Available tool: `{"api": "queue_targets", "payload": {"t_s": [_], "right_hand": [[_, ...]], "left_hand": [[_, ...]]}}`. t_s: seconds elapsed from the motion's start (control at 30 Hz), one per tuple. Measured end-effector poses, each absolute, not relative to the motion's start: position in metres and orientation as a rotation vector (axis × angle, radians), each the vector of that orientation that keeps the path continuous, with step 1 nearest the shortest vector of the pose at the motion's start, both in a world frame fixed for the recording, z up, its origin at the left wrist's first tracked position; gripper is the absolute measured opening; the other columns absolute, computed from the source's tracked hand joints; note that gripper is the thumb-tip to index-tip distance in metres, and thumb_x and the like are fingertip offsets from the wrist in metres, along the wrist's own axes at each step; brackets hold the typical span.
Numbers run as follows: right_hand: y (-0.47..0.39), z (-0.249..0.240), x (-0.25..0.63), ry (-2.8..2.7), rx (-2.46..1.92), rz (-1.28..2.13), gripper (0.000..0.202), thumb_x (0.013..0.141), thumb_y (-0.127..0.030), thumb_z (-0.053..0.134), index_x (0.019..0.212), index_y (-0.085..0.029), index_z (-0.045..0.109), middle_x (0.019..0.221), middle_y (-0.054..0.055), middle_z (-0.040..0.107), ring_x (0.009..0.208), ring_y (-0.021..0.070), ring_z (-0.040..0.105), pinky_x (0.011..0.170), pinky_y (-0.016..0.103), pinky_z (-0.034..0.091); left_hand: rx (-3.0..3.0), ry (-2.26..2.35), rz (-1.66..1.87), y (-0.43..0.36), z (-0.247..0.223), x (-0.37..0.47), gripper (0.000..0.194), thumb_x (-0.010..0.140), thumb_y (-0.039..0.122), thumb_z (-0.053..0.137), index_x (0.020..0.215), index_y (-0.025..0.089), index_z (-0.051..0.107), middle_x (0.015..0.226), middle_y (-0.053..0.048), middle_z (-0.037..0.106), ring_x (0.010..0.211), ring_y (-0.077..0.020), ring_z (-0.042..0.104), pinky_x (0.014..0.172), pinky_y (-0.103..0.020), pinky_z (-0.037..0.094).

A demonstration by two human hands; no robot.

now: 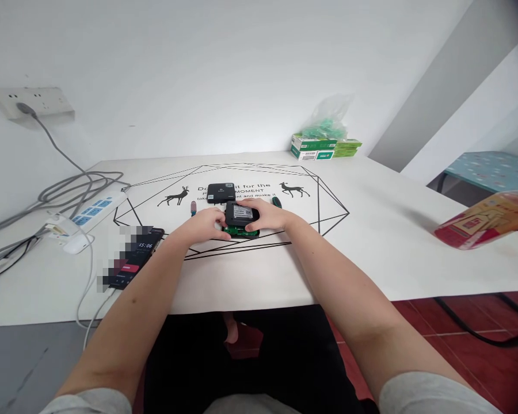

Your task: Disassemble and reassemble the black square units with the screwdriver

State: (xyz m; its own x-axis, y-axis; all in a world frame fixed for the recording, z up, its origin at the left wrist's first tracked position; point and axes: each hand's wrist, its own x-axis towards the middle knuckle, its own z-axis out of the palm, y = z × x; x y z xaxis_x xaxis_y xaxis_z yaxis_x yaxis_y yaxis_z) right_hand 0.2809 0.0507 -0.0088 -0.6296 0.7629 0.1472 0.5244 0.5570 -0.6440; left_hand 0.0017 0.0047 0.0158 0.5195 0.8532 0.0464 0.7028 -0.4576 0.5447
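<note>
A black cover with a white label sits tilted over a green circuit board in a dark shell. My right hand wraps round the cover's right side, fingers along its far edge and thumb at the near right corner. At the left side my left hand is closed, its fingertips pressed against the board's edge. Just behind lies a flat black box with small stickers. A screwdriver with a pinkish handle rests left of it, and a dark green handle lies beyond my right hand.
A phone lies beside my left forearm. Farther left are a power strip and coiled grey cable. Green-and-white boxes with a plastic bag stand by the wall. A bottle with red and yellow colouring is at right.
</note>
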Motion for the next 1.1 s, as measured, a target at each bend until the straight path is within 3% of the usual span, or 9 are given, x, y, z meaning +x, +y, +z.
{"api": "queue_targets", "payload": {"t_s": [0.1, 0.23, 0.77, 0.93, 1.1], "right_hand": [[0.046, -0.004, 0.282, -2.402, -1.093, 0.768, 0.099, 0.069, -0.041, 0.092, 0.161, -0.021, 0.060, 0.166, 0.017, 0.056, 0.157, 0.0428, 0.049, 0.133, 0.062, 0.037], [0.041, -0.003, 0.281, -2.437, -1.106, 0.729, 0.102, 0.066, -0.046, 0.094, 0.160, -0.024, 0.061, 0.164, 0.015, 0.059, 0.157, 0.0444, 0.048, 0.132, 0.063, 0.038], [0.036, -0.003, 0.276, -2.476, -1.081, 0.675, 0.093, 0.064, -0.052, 0.096, 0.150, -0.030, 0.071, 0.145, 0.008, 0.076, 0.145, 0.0435, 0.057, 0.120, 0.062, 0.050], [0.032, 0.001, 0.276, -2.488, -1.124, 0.732, 0.100, 0.065, -0.054, 0.097, 0.157, -0.028, 0.065, 0.159, 0.011, 0.067, 0.152, 0.0466, 0.049, 0.127, 0.067, 0.042], [0.032, 0.005, 0.278, -2.526, -1.203, 0.789, 0.116, 0.066, -0.060, 0.096, 0.168, -0.028, 0.051, 0.177, 0.013, 0.046, 0.164, 0.0472, 0.037, 0.135, 0.067, 0.032]], "left_hand": [[2.276, 1.361, 0.473, 0.004, 0.018, -0.002, 0.059, 0.067, 0.058, 0.094, 0.114, 0.027, 0.078, 0.125, -0.009, 0.077, 0.121, -0.0391, 0.070, 0.102, -0.048, 0.056], [2.336, 1.324, 0.517, 0.005, 0.018, -0.004, 0.095, 0.063, 0.050, 0.099, 0.149, 0.029, 0.065, 0.155, -0.012, 0.065, 0.149, -0.0434, 0.053, 0.122, -0.054, 0.044], [2.324, 1.281, 0.372, 0.007, 0.012, -0.004, 0.089, 0.070, 0.063, 0.092, 0.147, 0.027, 0.067, 0.163, -0.014, 0.060, 0.155, -0.0432, 0.047, 0.128, -0.056, 0.040], [2.304, 1.317, 0.337, 0.005, 0.009, -0.003, 0.091, 0.084, 0.077, 0.075, 0.154, 0.022, 0.061, 0.172, -0.017, 0.048, 0.163, -0.0424, 0.037, 0.131, -0.057, 0.036], [2.347, 1.359, 0.295, 0.002, 0.009, -0.001, 0.093, 0.093, 0.070, 0.068, 0.170, 0.024, 0.044, 0.172, -0.015, 0.049, 0.163, -0.0399, 0.037, 0.131, -0.056, 0.037]]}}
